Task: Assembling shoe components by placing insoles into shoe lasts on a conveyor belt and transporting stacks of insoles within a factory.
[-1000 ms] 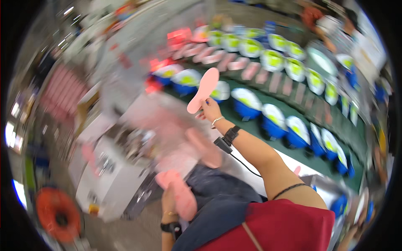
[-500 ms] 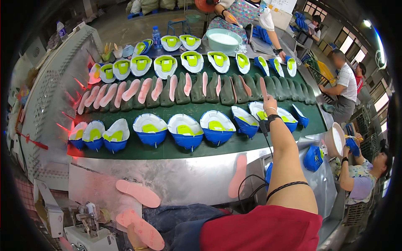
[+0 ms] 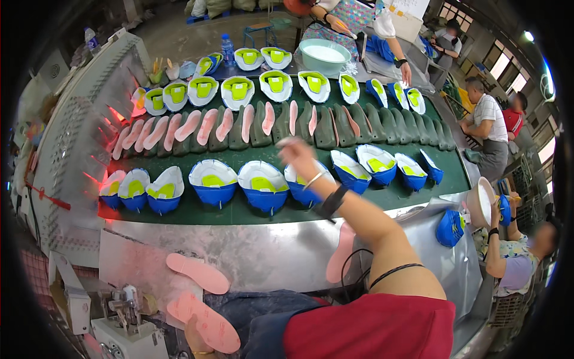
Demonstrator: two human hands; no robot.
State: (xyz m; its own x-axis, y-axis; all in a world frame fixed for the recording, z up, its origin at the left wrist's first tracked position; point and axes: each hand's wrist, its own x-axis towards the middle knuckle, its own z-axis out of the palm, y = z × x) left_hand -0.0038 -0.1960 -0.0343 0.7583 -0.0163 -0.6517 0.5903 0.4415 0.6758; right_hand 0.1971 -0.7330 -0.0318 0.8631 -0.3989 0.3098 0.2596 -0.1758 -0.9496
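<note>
The left grip point(image 3: 195, 338) is closed on a pink insole point(image 3: 208, 323), pinching it at its near left edge; the fingers underneath are hidden. The insole slants from far left to near right, with printed marks on its upward face. A white machine point(image 3: 133, 345) with a metal head stands to the left of this grip. Just beyond the grip, a second insole point(image 3: 198, 274) lies flat over the metal ledge point(image 3: 272, 242); a third insole point(image 3: 341, 254) lies well to the right of it, beside a black cable point(image 3: 351, 256). The right grip point(image 3: 299, 157) hangs over the green desk point(image 3: 188, 217); it is blurred, and whether its fingers are spread or pressed together cannot be told. The wrist below it partly covers one blue-and-white upper point(image 3: 301, 194), part of the near row running to both sides. Directly beyond the right grip stands a row of dark green lasts point(image 3: 326, 130); pink liners point(image 3: 267, 118) rest against many of these, mostly ahead and to the left. Farther from the grip runs a second row of uppers point(image 3: 278, 87) with lime linings, then a blue bottle point(image 3: 227, 48) to the left and a pale green basin point(image 3: 323, 66) to the right.
</note>
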